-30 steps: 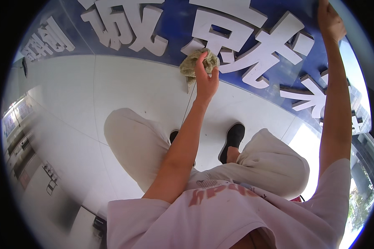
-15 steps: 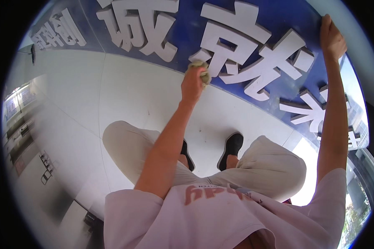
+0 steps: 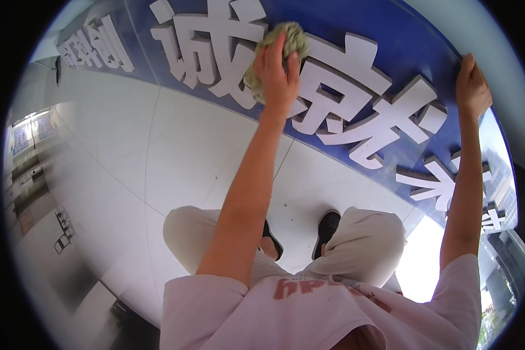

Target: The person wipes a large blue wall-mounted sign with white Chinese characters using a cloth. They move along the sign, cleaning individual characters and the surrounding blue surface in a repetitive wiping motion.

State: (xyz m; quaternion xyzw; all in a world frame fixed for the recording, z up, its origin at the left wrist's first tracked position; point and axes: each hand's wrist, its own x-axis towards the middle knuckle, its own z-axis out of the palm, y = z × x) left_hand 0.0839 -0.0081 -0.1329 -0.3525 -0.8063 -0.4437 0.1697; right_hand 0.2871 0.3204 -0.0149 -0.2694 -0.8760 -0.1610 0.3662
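A long blue sign board [image 3: 326, 14] with thick raised white characters [image 3: 385, 125] runs across the upper view. My left hand [image 3: 280, 81] presses a crumpled pale-green cloth [image 3: 297, 39] against it. Spread fingers grip the cloth, which bunches on both sides of them, between two of the large characters and partly over their edges. At the far right, my right hand [image 3: 472, 87] is closed around the board's upper edge, with the thumb side uppermost. My right arm stretches across the smaller characters at that end and hides part of them.
Pale floor tiles [image 3: 210, 157] lie below the board, with my bent knees and dark shoes [image 3: 328, 227] close to it. A light wall [image 3: 449, 23] rises beyond the board's upper edge. Bright daylight [image 3: 423, 256] shows at the right, beside my right arm.
My left hand has moved the cloth from the board's lower edge up between two large characters. More of the cloth now shows. My right hand stays on the upper edge; the view has shifted slightly.
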